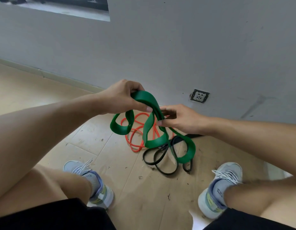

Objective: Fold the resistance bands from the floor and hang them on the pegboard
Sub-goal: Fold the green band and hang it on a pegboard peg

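A: What does the head view show of the first band?

B: The green band (pixel 148 130) is off the floor and held in both hands above the other bands. The left hand (pixel 125 97) has its fingers curled over the top bend and its thumb pressed against the strap, so it grips the gathered layers. The right hand (pixel 178 120) pinches a strand just beside it, fingers bent round the strap. About 3 loops hang loose below the hands, uneven in length, the lowest drooping near the floor on the right.

A: So the fold is done?

B: No, judged from the loops it is only part way: the layers are gathered but not yet even or flat.

A: And the rest of the task?

B: The orange band (pixel 135 140) lies in a loose tangle on the floor (pixel 36 90) below the hands, near the wall (pixel 177 47). The black band (pixel 160 163) lies beside it, partly under the green loops; whether it is 1 band or more cannot be told. Both look untouched. No pegboard is in view, so nothing can be said to hang yet.

A: What remains, then?

B: Finishing this fold, hanging it, then folding and hanging the 2 colours left between the person's shoes (pixel 94 180).
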Tool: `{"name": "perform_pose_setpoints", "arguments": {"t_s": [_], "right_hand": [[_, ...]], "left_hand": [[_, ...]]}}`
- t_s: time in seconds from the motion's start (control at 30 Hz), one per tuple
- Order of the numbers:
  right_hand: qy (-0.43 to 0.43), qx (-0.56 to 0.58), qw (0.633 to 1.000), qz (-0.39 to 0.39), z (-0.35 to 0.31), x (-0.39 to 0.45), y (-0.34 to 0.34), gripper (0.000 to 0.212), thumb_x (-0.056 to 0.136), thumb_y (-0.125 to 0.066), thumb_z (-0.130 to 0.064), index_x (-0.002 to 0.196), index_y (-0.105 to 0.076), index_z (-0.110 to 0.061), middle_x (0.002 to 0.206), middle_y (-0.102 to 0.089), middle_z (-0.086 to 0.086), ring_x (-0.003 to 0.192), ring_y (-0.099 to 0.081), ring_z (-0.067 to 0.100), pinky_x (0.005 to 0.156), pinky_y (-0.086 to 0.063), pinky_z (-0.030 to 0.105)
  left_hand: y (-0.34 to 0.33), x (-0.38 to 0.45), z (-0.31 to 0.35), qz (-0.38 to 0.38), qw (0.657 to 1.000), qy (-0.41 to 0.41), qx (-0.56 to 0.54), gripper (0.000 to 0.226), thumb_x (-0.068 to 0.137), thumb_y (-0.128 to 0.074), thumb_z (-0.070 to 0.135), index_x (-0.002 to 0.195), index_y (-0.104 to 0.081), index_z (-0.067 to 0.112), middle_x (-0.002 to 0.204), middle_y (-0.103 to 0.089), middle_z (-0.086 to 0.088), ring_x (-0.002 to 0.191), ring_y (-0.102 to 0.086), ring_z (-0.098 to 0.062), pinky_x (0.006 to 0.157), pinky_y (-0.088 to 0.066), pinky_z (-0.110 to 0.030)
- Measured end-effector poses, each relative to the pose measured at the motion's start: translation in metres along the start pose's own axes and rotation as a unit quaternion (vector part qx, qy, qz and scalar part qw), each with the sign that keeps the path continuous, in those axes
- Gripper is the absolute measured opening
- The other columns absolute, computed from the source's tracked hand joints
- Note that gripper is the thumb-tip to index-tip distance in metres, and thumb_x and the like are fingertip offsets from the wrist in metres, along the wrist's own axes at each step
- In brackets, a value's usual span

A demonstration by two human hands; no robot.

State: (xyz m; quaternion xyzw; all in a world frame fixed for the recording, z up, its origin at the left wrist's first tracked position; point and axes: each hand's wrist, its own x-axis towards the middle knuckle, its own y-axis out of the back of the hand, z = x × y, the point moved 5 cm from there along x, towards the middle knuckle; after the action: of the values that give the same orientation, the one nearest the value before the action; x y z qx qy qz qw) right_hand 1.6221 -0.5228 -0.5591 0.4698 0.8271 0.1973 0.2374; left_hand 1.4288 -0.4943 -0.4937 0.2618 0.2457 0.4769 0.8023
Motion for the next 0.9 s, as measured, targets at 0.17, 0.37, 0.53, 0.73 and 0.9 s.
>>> {"name": "perform_pose_setpoints", "arguments": {"t_s": [0.17, 0.37, 0.53, 0.73, 0.9], "right_hand": [[0.019, -0.035, 0.998, 0.044, -0.008, -0.003, 0.003, 0.036, 0.093, -0.061, -0.022, 0.099, -0.067, -0.057, 0.1, -0.077, -0.014, 0.095, -0.069, 0.005, 0.089, -0.05, 0.031], [0.019, -0.02, 0.999, 0.035, -0.006, 0.0, 0.006, 0.027, 0.095, -0.069, -0.019, 0.108, -0.069, -0.042, 0.105, -0.077, -0.008, 0.099, -0.07, 0.004, 0.09, -0.053, 0.021], [0.018, 0.055, 0.997, 0.047, -0.002, 0.002, 0.008, 0.021, 0.091, -0.076, -0.009, 0.108, -0.072, -0.021, 0.11, -0.078, 0.008, 0.106, -0.073, 0.019, 0.096, -0.057, 0.031], [0.033, 0.054, 0.995, 0.071, -0.01, -0.002, 0.014, 0.025, 0.09, -0.079, -0.019, 0.114, -0.073, -0.019, 0.111, -0.078, 0.01, 0.103, -0.075, 0.025, 0.096, -0.06, 0.043], [0.033, -0.012, 0.998, 0.052, -0.016, -0.004, 0.014, 0.031, 0.081, -0.08, -0.049, 0.106, -0.076, -0.032, 0.099, -0.08, -0.002, 0.094, -0.076, 0.014, 0.093, -0.06, 0.048]], "left_hand": [[0.002, 0.001, 0.004, 0.022, 1.0, -0.006, -0.002, 0.039, 0.071, -0.09, 0.04, 0.095, -0.071, 0.016, 0.076, -0.072, 0.0, 0.061, -0.066, -0.005, 0.055, -0.05, -0.017], [0.0, 0.0, 0.008, 0.029, 0.999, -0.022, -0.02, 0.036, 0.07, -0.09, 0.039, 0.093, -0.072, 0.017, 0.073, -0.071, 0.002, 0.061, -0.065, -0.005, 0.057, -0.049, -0.019], [0.001, -0.002, 0.006, 0.04, 0.997, -0.027, -0.057, 0.034, 0.071, -0.09, 0.037, 0.093, -0.072, 0.02, 0.076, -0.073, 0.003, 0.067, -0.066, -0.007, 0.065, -0.052, -0.024], [-0.001, -0.001, 0.008, 0.025, 0.998, -0.025, -0.055, 0.033, 0.076, -0.089, 0.03, 0.098, -0.068, 0.016, 0.079, -0.073, 0.002, 0.068, -0.069, -0.007, 0.065, -0.054, -0.024], [-0.008, -0.001, 0.014, -0.011, 0.998, -0.046, 0.05, 0.039, 0.075, -0.088, 0.031, 0.104, -0.064, 0.019, 0.084, -0.075, 0.0, 0.068, -0.07, -0.014, 0.062, -0.057, -0.032]]}}
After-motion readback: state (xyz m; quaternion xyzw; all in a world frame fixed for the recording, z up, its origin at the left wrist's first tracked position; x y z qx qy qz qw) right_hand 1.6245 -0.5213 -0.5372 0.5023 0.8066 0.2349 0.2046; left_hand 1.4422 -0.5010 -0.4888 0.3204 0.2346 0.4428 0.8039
